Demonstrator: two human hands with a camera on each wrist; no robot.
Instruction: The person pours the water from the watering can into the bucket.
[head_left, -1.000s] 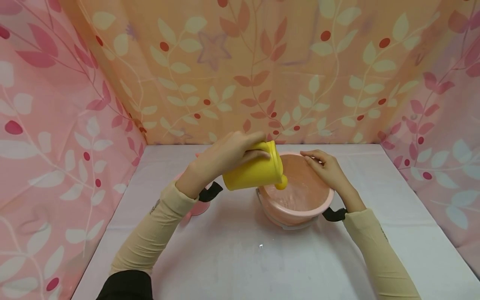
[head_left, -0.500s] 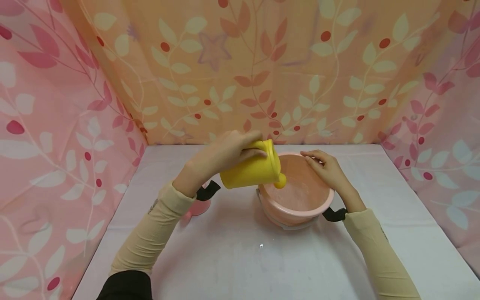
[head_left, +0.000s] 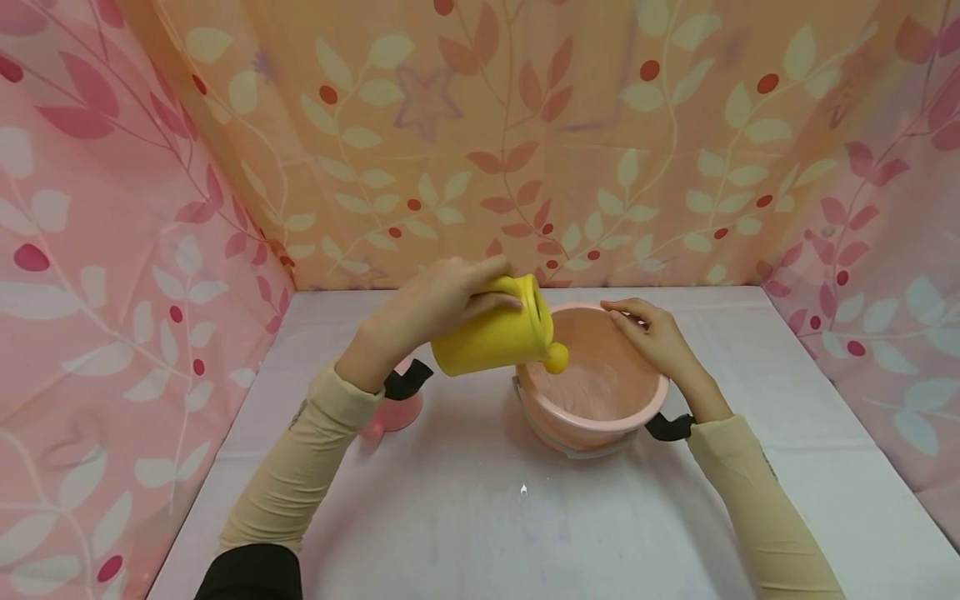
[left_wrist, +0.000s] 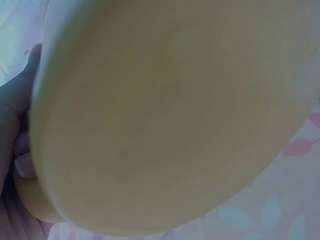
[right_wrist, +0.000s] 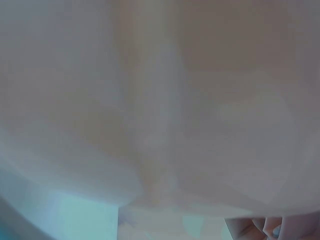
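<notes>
Left hand (head_left: 442, 302) grips a tilted yellow can (head_left: 491, 340), right hand (head_left: 654, 340) a pink bucket (head_left: 588, 335) by the rim (head_left: 600, 426)

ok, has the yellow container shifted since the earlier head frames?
Yes. Judged against the pink bucket, the yellow container has moved slightly leftward in the head view.

A dull-yellow vessel (left_wrist: 165, 115) filled most of the view, its broad, smooth oval face turned to the camera. At the left edge, the left hand (left_wrist: 10, 125) gripped its curved handle (left_wrist: 37, 200), partly hidden behind the body. Leaf-patterned cloth (left_wrist: 255, 215), pink and pale, showed at lower right.
</notes>
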